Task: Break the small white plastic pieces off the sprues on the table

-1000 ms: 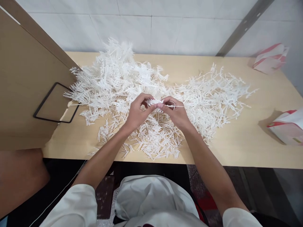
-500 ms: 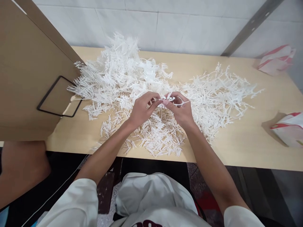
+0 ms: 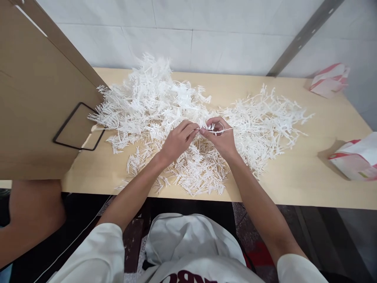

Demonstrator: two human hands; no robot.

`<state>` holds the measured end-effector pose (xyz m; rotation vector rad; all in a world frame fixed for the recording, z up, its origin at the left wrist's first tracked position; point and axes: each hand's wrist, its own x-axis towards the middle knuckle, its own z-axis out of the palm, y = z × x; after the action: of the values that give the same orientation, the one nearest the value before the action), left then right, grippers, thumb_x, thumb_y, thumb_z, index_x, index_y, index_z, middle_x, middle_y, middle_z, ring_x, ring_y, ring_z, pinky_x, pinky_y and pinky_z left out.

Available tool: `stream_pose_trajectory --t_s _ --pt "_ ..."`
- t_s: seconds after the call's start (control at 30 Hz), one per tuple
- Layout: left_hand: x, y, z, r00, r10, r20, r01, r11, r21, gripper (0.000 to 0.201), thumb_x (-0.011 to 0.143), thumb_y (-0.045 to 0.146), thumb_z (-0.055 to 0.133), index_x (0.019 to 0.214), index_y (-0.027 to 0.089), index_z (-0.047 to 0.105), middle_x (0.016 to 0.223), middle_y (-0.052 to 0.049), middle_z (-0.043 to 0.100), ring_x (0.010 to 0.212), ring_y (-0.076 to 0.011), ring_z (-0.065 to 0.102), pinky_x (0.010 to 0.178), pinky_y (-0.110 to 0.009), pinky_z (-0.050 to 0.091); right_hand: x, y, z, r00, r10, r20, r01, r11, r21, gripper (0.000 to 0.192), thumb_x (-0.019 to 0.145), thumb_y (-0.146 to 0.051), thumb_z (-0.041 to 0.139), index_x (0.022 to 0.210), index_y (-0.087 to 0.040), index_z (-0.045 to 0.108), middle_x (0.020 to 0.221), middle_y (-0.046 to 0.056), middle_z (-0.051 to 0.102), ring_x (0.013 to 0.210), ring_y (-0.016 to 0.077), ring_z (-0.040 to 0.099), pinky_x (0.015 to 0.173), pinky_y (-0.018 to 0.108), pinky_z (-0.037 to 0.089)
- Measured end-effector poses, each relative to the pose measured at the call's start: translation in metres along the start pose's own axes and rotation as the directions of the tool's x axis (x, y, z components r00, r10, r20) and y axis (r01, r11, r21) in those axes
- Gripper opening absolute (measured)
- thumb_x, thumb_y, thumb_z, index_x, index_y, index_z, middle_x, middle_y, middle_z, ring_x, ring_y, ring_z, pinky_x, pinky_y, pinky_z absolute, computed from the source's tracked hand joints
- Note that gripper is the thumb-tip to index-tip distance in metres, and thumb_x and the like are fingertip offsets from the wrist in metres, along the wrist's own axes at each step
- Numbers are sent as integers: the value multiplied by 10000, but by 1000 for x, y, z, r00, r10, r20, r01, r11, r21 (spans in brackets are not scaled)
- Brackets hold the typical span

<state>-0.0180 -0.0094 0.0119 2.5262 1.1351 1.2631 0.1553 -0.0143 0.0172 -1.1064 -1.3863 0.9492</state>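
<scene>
Over the middle of the table, my left hand (image 3: pixel 180 140) and my right hand (image 3: pixel 220 136) meet with their fingertips nearly touching. Both are closed in a pinch on a thin white branched plastic piece (image 3: pixel 217 130), whose stem pokes out to the right past my right fingers. Behind my hands rises a large heap of white branched plastic pieces (image 3: pixel 147 94). A looser pile of longer white stems (image 3: pixel 271 118) lies to the right. Below my hands, small white sprigs (image 3: pixel 200 173) are scattered near the table's front edge.
A cardboard partition (image 3: pixel 38 94) with a black wire frame (image 3: pixel 79 127) stands at the left. Two red-and-white paper packets (image 3: pixel 330 80) rest at the right of the table (image 3: pixel 294 177). A tiled wall (image 3: pixel 224 43) closes the back. Another person's arm (image 3: pixel 37 216) shows at lower left.
My fingers have shifted slightly on the white piece, and its stem now stretches straighter to the right. The whole view has moved a little; the piles look the same.
</scene>
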Motion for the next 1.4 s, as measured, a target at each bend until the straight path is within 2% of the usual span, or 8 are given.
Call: stream_pose_trajectory --t_s 0.13,0.4,0.73,0.87,1.0,1.17,1.3,1.4 --pt "2 1 -1 997 -19 74 26 995 -91 200 947 312 486 1040 176 600 975 -39 660 679 -67 558 668 -218 481 -4 -2 3 996 -83 -35 80 994 -74 217 746 -349 716 852 -231 568 840 -30 574 695 85 509 665 244 454" --pt "1 -4 3 995 -95 17 96 985 -142 154 921 313 524 918 193 620 833 -10 634 651 -73 529 632 -218 447 -1 1 0 998 -38 48 40 998 -50 310 703 -443 754 878 -241 597 842 -36 587 687 87 498 639 241 441" --pt "8 -7 -3 965 -177 195 250 847 -470 275 887 458 557 954 197 611 843 -15 647 689 -71 592 618 -196 488 3 8 -1 996 6 87 -22 982 189 399 650 -429 797 876 -268 511 868 -46 558 719 85 522 656 238 474" --pt "8 -6 -6 981 -110 162 164 916 -367 219 900 400 549 922 195 622 867 -23 650 710 -77 586 631 -200 480 3 8 -3 995 8 102 -24 987 157 427 628 -415 803 878 -264 492 851 -48 552 713 86 518 641 238 466" --pt "2 -2 -3 989 52 136 -39 995 -95 87 884 240 531 911 179 587 871 -15 637 663 -76 530 587 -206 423 3 8 -1 990 -35 140 21 995 99 339 660 -306 757 845 -243 480 768 -57 537 669 84 494 609 234 424" --pt "-4 -4 7 982 187 21 -187 959 214 49 818 152 519 777 170 501 716 5 575 582 -87 442 511 -225 321 -1 7 3 974 -153 167 169 982 -80 185 679 -179 641 791 -223 502 733 -58 531 653 87 493 619 243 417" --pt "-5 -8 6 996 79 -34 -73 988 133 154 838 121 453 711 190 399 656 25 483 548 -80 388 505 -231 302 -6 5 6 941 -252 224 302 927 -224 148 692 -174 632 824 -216 578 802 -27 613 715 113 555 690 277 456" --pt "-3 -8 1 998 -46 -41 47 999 20 60 849 174 468 803 194 435 735 13 510 624 -92 454 559 -236 371 -7 3 7 963 -233 135 255 950 -179 223 746 -280 674 951 -234 598 925 -6 644 768 115 581 688 266 478"
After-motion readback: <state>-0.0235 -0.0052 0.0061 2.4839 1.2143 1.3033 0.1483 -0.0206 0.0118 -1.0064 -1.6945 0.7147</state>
